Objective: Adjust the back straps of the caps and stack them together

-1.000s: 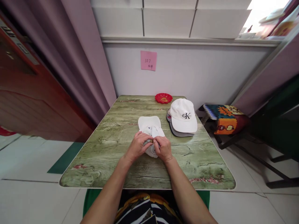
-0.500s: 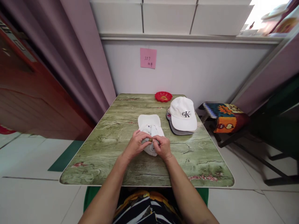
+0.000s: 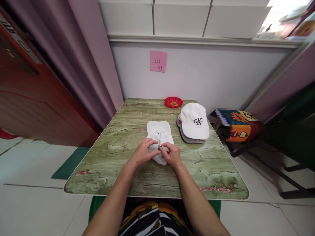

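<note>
Two hands meet across a cap, brim pointing away

The white cap [image 3: 159, 137] lies on the table [image 3: 108, 164] near the middle of the frame, directly under and just beyond the hands. Its long axis runs up and down the picture: the brim points toward the top, while the rounded crown sits toward the bottom, between the wrists. Across that axis, from hand to hand, stretches a pale strap [image 3: 154, 147]. The left hand [image 3: 144, 151] comes in from the lower left, curved into a loose C, fingers above the strap and thumb below; whether it grips firmly I cannot tell. The right hand [image 3: 173, 155], from the lower right, has thumb and fingers closed in a pinch on the strap and is the nearer to a small dark piece [image 3: 160, 146] in the gap between the two.

That piece is too small to make out; it may be a buckle. The fingers cover the strap's ends and much of the crown's sides, and the right fingertips partly hide one another. At right of centre, a lettered cap [image 3: 195, 121] overlaps a grey cap [image 3: 193, 141], leaving mostly its brim in sight.
</note>
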Motion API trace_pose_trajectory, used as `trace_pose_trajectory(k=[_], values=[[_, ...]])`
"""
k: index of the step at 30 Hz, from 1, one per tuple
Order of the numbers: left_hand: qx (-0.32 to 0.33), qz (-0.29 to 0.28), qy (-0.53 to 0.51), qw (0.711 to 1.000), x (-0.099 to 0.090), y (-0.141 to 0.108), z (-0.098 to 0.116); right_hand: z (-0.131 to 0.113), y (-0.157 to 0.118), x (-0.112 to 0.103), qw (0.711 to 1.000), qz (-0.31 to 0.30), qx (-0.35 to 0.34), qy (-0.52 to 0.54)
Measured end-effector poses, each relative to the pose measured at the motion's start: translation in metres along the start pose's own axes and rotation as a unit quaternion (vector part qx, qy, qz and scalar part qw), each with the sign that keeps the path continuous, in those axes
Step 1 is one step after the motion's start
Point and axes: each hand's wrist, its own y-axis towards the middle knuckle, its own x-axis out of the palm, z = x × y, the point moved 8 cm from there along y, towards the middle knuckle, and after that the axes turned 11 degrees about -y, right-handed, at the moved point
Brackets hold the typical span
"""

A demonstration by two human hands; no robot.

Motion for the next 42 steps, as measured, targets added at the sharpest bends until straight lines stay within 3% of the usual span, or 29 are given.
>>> trace_pose_trajectory(k=[10,42], values=[[-0.003,-0.012,-0.016,1.0,0.011,0.0,0.0,-0.001,0.0,-0.003,1.0,0.006,-0.001,0.011],[-0.002,-0.008,-0.035,0.999,0.009,-0.001,0.005,-0.006,0.001,-0.008,1.0,0.007,-0.014,0.001]])
